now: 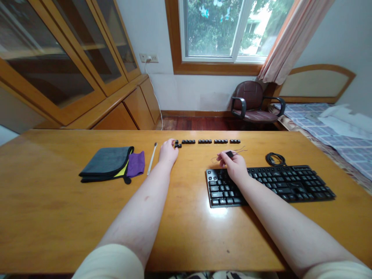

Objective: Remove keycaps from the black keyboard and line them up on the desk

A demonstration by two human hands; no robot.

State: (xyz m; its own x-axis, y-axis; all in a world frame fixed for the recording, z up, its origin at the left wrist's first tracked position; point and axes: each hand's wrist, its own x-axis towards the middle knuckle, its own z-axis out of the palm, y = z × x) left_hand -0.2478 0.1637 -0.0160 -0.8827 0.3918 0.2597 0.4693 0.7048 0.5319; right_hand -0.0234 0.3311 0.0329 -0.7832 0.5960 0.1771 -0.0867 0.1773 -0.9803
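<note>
My left hand [168,152] reaches to the left end of a row of black keycaps [188,142] near the table's far edge. Its thumb and fingertips close around a keycap [176,142] there, and another small keycap lies just below. In my right hand [236,166] is a wire keycap puller [229,154] with a black handle, its thin wires sticking out on both sides. That hand hovers over the upper left part of a black keyboard [279,184]. The forearm covers some of the keys.
Left of my left hand lie a white-handled brush [152,159], a purple cloth [136,164] and a folded grey cloth [106,162]. A coiled black cable [275,159] rests behind the keyboard. Beyond the wooden table [186,232] stand an office chair [252,100] and a bed.
</note>
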